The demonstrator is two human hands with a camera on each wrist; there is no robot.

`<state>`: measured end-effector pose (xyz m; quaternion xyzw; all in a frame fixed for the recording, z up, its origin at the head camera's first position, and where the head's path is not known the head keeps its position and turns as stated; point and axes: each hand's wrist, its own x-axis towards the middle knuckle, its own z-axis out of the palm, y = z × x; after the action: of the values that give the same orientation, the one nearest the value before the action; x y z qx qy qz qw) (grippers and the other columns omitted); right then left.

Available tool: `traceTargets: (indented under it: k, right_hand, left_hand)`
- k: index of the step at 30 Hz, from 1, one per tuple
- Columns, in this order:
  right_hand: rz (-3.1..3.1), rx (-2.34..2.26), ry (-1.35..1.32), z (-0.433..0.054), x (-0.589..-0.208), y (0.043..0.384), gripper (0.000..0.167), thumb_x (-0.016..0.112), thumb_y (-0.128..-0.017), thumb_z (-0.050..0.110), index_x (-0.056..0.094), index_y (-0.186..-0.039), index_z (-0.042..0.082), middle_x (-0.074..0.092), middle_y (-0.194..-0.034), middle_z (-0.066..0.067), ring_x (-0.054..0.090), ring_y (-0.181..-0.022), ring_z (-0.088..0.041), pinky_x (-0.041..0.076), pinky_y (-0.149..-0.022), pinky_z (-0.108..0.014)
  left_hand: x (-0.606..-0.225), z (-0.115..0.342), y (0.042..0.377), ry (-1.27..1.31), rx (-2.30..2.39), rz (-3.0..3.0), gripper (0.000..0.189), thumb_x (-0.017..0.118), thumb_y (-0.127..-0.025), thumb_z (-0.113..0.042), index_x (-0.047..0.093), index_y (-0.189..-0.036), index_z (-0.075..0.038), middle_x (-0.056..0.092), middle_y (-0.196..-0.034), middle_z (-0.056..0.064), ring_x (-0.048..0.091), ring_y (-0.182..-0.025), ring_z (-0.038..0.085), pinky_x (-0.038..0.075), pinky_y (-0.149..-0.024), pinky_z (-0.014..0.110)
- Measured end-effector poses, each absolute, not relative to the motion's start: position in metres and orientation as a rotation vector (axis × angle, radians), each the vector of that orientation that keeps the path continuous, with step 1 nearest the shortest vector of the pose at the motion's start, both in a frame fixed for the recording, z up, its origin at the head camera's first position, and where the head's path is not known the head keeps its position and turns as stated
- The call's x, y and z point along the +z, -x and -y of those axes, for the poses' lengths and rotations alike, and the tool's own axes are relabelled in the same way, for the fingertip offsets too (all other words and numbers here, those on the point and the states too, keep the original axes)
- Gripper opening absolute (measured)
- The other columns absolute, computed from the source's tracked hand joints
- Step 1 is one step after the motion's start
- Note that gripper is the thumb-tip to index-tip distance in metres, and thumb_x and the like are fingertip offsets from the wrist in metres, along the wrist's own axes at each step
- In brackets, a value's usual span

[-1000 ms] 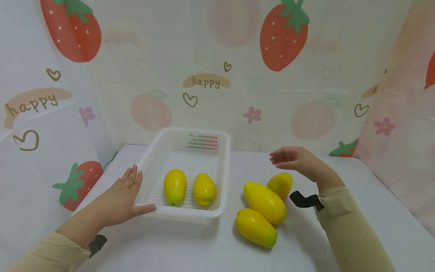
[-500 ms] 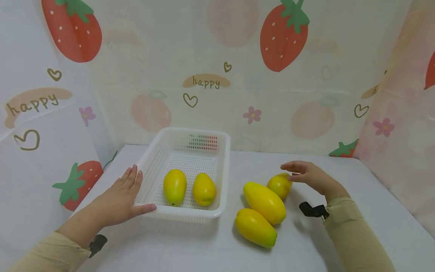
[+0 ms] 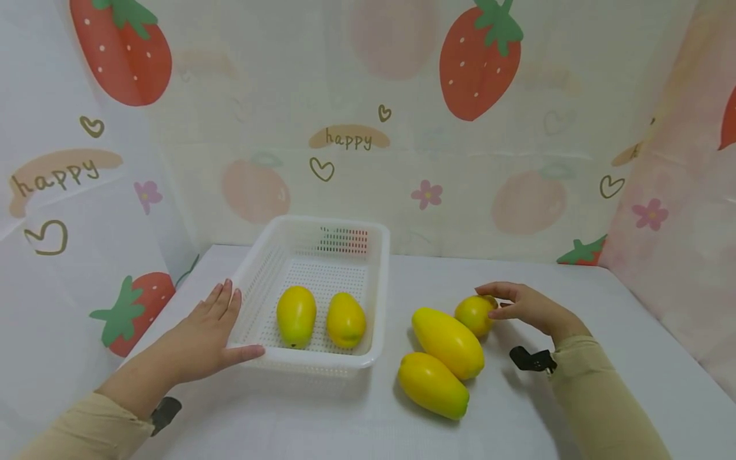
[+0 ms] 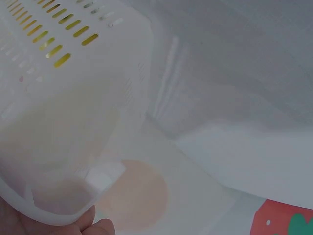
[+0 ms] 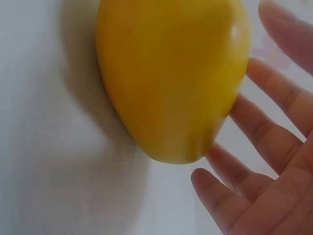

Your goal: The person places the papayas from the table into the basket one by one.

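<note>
In the head view, a white plastic basket point(image 3: 379, 287) holds two yellow-green mangoes, a left mango point(image 3: 296, 316) and a right mango point(image 3: 346, 321). My left hand point(image 3: 198, 338) rests on the basket's near left corner, fingers straight along the side and thumb on the front rim. To the basket's right lie three more mangoes: a near mango point(image 3: 433, 385), a middle mango point(image 3: 448, 343) and a far mango point(image 3: 473, 315). My right hand point(image 3: 531, 310) is at the far mango, its fingers over the top and right side. In the right wrist view, loosely bent fingers touch this mango point(image 5: 171, 78), thumb spread apart.
Everything stands on a white-covered table point(image 3: 322, 421). A patterned cloth backdrop point(image 3: 356, 185) with strawberries rises behind it and on both sides. Black wrist cameras are strapped to both sleeves.
My right hand has moved right and down from above the far mango to its right side. That mango has turned and shifted slightly. My left hand and the basket stay put.
</note>
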<state>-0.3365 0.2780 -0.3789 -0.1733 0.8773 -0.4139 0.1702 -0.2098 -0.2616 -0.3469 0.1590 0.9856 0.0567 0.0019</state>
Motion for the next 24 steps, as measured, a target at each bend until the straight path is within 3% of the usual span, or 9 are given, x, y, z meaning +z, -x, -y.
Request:
traceTargets:
  k: [10, 24]
  right_hand:
    - [-2.531, -1.121, 0.448, -0.279, -0.383, 0.333, 0.059, 0.070, -0.079, 0.030, 0.049, -0.131, 0.013, 0.041, -0.139, -0.013, 0.030, -0.130, -0.039, 0.020, -0.103, -0.062]
    - [-2.507, -1.152, 0.375, -0.277, -0.392, 0.328, 0.062, 0.072, -0.077, 0.029, 0.048, -0.131, 0.013, 0.049, -0.130, -0.011, 0.043, -0.118, -0.030, 0.028, -0.101, -0.056]
  left_hand:
    - [-0.346, 0.261, 0.209, -0.498, 0.181, -3.094, 0.117, 0.037, -0.073, -0.080, 0.015, -0.139, 0.014, 0.005, -0.147, 0.032, 0.006, -0.134, 0.046, 0.016, -0.102, 0.062]
    - [-0.347, 0.261, 0.210, -0.487, 0.184, -3.091, 0.118, 0.037, -0.072, -0.081, 0.014, -0.140, 0.013, 0.005, -0.147, 0.031, 0.006, -0.135, 0.046, 0.016, -0.102, 0.062]
